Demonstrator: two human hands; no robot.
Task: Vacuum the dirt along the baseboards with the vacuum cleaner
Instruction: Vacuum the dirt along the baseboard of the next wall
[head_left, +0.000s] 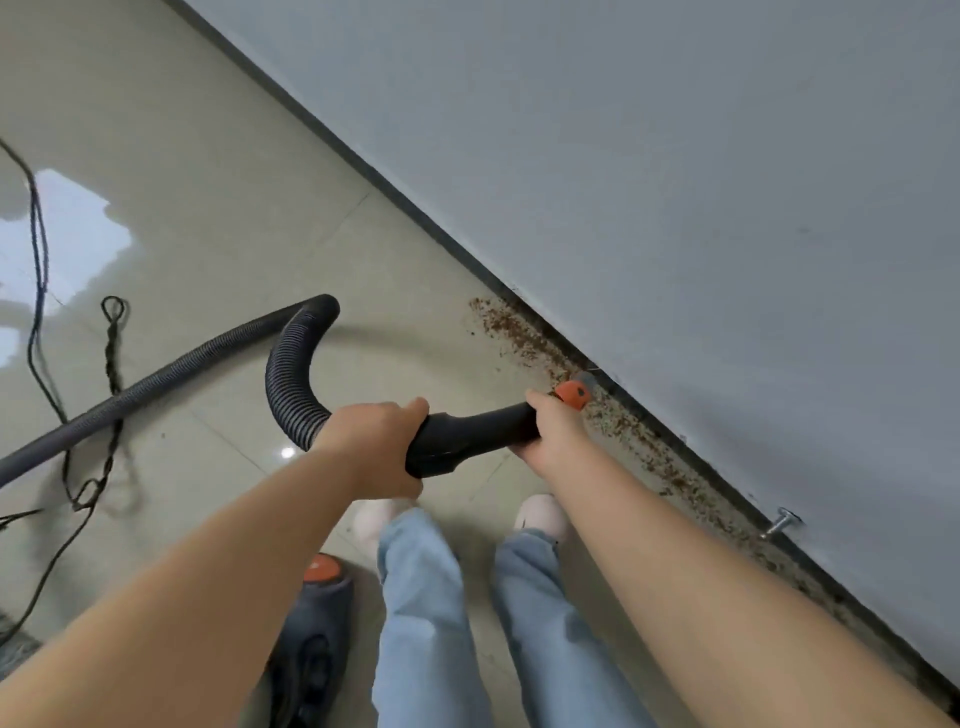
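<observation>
Seen from above by a head-worn camera: nearest, at 6 o'clock, the person's legs in pale blue jeans (431, 623) and light shoes (540, 514) stand on glossy beige floor tiles (208, 234). Just left of the legs, at 7 o'clock, sits the dark vacuum cleaner body (311, 639) with an orange button on top. Both bare forearms reach forward to the centre. The left hand (374, 441) is wrapped around the rear of the black vacuum handle (467, 431), where the ribbed black hose (291, 364) joins it; the right hand (553, 431) grasps the front of the handle, just behind an orange collar (571, 393). The nozzle end beyond the collar is at the foot of the wall, among brown dirt (519, 338) scattered along the dark baseboard (415, 208), which runs diagonally from 11 o'clock to 4 o'clock beneath a grey-white wall (675, 182). The hose arcs away toward 9 o'clock, crossing a thin black cord (39, 249) on the floor. A small metal doorstop (782, 521) protrudes from the wall base at 4 o'clock.
</observation>
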